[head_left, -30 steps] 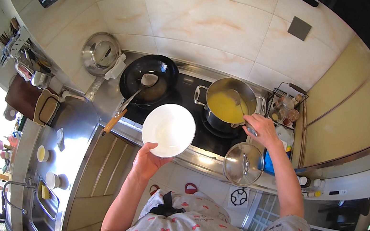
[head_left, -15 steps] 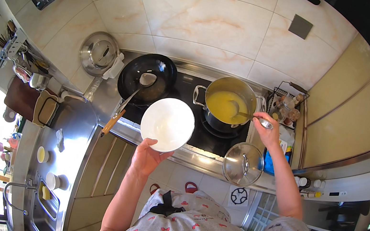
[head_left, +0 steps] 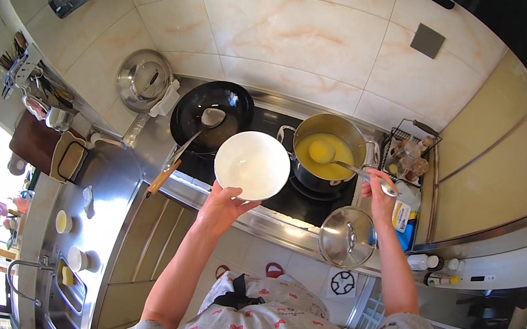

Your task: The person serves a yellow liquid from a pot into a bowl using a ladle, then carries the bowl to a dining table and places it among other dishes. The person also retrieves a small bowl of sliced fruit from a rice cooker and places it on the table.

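My left hand (head_left: pixel 225 208) grips a white bowl (head_left: pixel 252 165) by its near rim, tilted so that its inside faces me; no food shows in it. In my right hand (head_left: pixel 380 191) is the handle of a metal ladle (head_left: pixel 322 151). The ladle's cup, full of yellow liquid, sits at the surface of the yellow soup (head_left: pixel 338 171) inside a steel pot (head_left: pixel 307 124). That pot stands on the right part of the black stove, to the right of the bowl.
Left on the stove is a black wok (head_left: pixel 237 101) with a wooden-handled turner (head_left: pixel 165 176) in it. A glass lid (head_left: pixel 347 237) stands at the counter's front edge. Behind my right hand is a wire rack (head_left: pixel 391 149) with jars. A sink (head_left: pixel 72 293) lies at far left.
The ladle's cup has come up to the soup's surface, filled with liquid. The bowl in my left hand has shifted slightly right and up, nearer the pot.
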Demonstrator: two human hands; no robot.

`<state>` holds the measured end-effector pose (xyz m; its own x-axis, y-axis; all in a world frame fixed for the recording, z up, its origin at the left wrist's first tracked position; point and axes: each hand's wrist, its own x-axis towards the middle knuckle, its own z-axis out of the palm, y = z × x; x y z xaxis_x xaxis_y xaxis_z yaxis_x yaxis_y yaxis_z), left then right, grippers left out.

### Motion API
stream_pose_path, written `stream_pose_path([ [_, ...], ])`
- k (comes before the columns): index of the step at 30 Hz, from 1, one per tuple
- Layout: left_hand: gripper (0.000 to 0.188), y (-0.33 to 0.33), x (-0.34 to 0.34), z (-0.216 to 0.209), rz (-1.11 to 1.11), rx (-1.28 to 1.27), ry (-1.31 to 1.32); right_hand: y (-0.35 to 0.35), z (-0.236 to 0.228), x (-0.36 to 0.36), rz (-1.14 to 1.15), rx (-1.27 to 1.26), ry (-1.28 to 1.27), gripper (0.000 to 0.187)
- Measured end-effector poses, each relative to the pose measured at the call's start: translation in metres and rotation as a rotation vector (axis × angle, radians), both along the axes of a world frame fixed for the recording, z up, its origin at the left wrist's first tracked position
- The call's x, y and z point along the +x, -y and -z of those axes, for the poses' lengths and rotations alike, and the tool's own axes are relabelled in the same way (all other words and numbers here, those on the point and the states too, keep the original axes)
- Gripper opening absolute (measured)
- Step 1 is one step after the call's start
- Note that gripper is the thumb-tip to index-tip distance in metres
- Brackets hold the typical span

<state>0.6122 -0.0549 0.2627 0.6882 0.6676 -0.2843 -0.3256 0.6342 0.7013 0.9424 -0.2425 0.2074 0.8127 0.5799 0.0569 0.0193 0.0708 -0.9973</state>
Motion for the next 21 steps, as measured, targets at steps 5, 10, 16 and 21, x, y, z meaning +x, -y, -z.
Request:
stream_pose_path([
  [5,0.069,-0.010,0.022,0.005,-0.020,0.020,-0.066,0.006,-0.030,0.010,0.008,-0.003,0.052,0.021],
  [10,0.078,-0.016,0.051,0.002,-0.051,-0.007,-0.140,0.012,-0.098,0.006,0.006,0.028,0.098,0.023],
  [16,0.085,-0.012,0.085,0.001,-0.018,-0.037,-0.161,0.020,-0.172,-0.003,0.001,0.029,0.185,0.026],
  [21,0.081,-0.010,0.104,0.011,0.054,-0.115,-0.081,0.025,-0.181,-0.017,-0.088,0.041,0.171,0.027],
])
